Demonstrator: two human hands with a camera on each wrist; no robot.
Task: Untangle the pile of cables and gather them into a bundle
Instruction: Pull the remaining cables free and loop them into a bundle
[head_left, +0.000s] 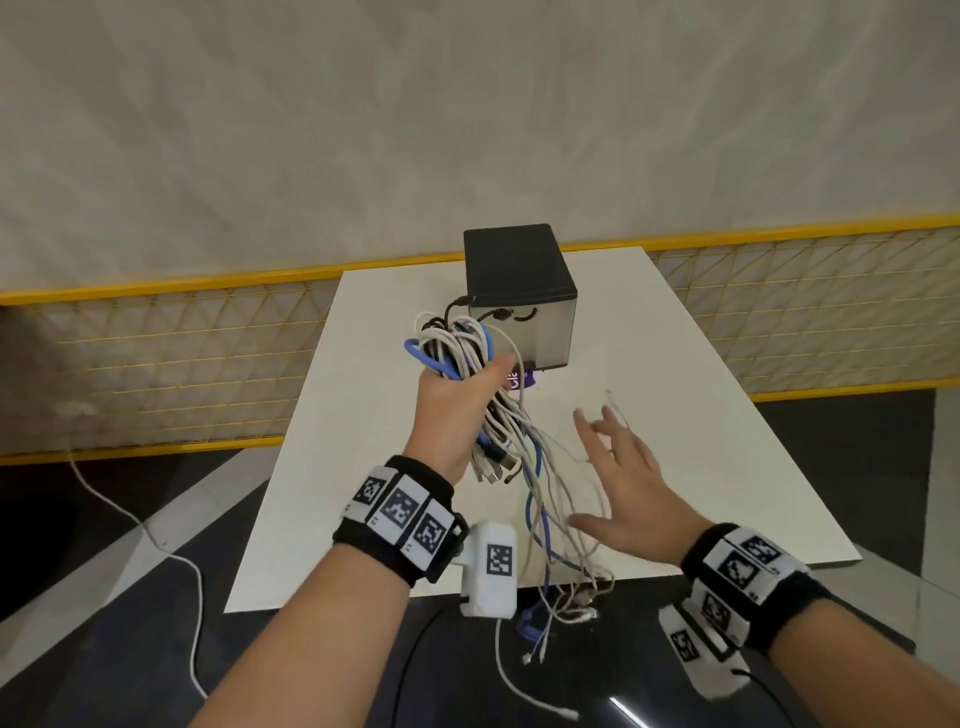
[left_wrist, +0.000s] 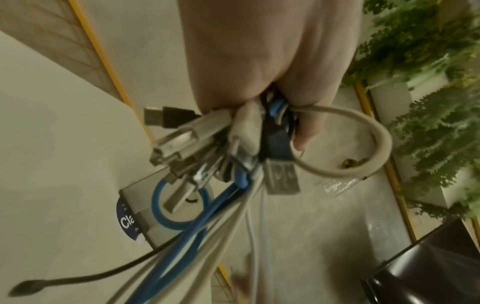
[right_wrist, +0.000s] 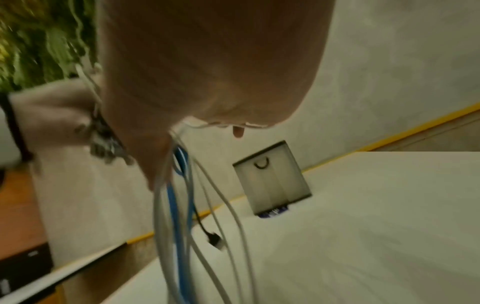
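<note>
My left hand (head_left: 465, 387) is raised over the white table and grips a bundle of cables (head_left: 457, 343), white, blue and black. Loops stick out above the fist. The plug ends (head_left: 491, 467) hang just below it, and the left wrist view shows these USB plugs (left_wrist: 182, 139) and a blue cable (left_wrist: 182, 236) coming out of the left hand (left_wrist: 272, 82). Long loose tails (head_left: 545, 519) trail down over the table's front edge. My right hand (head_left: 613, 467) is open with fingers spread beside the tails, which pass its thumb. In the right wrist view the cables (right_wrist: 182, 226) hang past the right hand (right_wrist: 207, 72).
A box with a black top (head_left: 519, 280) stands at the far side of the white table (head_left: 727, 467), on a purple label. A yellow mesh fence (head_left: 156, 353) runs behind. A white cord (head_left: 156, 540) lies on the dark floor at left. Green plants (left_wrist: 428, 102) show to one side.
</note>
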